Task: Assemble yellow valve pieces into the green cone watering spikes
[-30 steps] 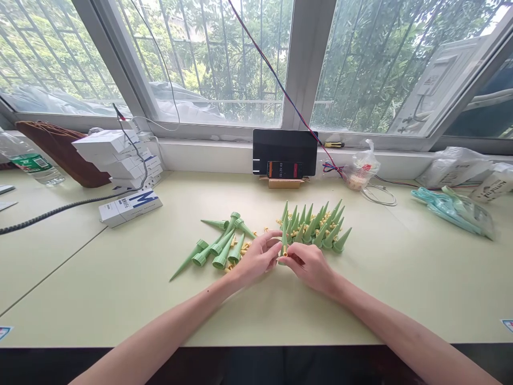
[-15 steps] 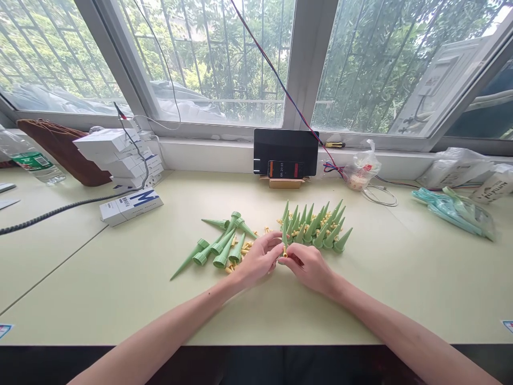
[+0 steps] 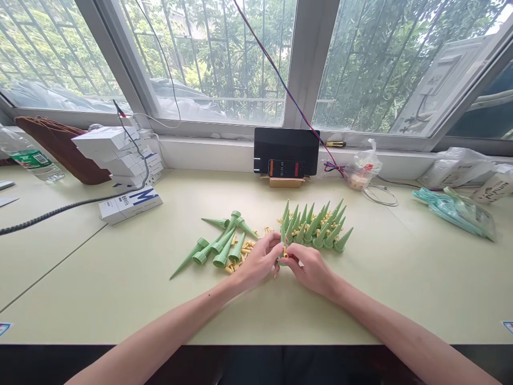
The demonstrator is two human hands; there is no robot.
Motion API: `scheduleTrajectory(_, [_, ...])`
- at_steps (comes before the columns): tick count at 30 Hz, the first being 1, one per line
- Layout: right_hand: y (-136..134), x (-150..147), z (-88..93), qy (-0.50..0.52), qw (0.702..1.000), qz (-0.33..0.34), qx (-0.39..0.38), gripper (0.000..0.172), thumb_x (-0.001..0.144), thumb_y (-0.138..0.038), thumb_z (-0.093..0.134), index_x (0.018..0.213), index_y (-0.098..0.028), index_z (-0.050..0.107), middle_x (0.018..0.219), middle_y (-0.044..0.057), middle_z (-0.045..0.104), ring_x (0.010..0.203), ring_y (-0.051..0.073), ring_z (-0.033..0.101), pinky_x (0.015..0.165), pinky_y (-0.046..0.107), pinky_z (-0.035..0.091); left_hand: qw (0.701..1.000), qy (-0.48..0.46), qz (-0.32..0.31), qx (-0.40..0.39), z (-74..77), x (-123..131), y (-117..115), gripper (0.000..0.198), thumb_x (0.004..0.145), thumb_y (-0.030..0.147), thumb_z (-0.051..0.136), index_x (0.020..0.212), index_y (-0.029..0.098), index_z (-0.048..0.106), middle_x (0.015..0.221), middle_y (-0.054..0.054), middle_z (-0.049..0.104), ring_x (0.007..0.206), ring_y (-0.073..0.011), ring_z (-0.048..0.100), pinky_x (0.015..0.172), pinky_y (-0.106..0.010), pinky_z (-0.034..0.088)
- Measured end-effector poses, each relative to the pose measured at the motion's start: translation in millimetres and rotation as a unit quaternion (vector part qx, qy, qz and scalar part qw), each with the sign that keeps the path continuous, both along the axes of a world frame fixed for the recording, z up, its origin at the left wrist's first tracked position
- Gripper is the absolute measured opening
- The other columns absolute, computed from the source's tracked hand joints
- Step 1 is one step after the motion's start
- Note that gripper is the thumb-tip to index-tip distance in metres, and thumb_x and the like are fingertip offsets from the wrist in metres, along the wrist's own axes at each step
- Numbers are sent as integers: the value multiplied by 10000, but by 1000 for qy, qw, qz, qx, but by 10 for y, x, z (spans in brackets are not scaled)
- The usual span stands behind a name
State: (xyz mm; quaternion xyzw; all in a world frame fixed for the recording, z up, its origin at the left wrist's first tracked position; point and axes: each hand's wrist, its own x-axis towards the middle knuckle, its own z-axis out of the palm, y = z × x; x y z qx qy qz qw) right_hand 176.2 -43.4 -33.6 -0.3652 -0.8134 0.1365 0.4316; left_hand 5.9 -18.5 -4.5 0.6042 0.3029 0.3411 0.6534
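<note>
Near the middle of the pale table, my left hand [image 3: 260, 260] is closed round a green cone [image 3: 283, 233] that points upward. My right hand [image 3: 310, 264] meets it from the right, its fingers pinching a small yellow piece [image 3: 285, 253] against the cone's near side. Left of my hands lie several loose green cones [image 3: 222, 240] with ribbed caps, and small yellow pieces [image 3: 247, 248] are partly behind my left hand. Several upright green cones [image 3: 316, 227] with yellow pieces on them stand in rows just beyond my right hand.
A phone [image 3: 286, 169] leans on a black tablet [image 3: 260, 144] at the back. White boxes [image 3: 130, 204] and a dark cable [image 3: 72, 205] are at the left. A plastic bag [image 3: 363, 168], coiled white cable [image 3: 380, 195] and blue-green packets [image 3: 452, 214] lie at the right.
The held cone has shifted slightly left, with more of its base showing below my fingers. My right fingers and the yellow piece have moved only slightly.
</note>
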Motion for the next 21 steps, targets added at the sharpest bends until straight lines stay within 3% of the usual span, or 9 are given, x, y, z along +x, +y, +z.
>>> scheduleTrajectory(21, [-9,-5,-7,6,1000,8,7,279,998,-203,488,727,-205,422,652,-29,520,551,97,470,535,221,380,1000,-8,14,2,-7,14,-19,340,891,502,567,977,176,522,785,9,508,661,-120,528,460,-211,469])
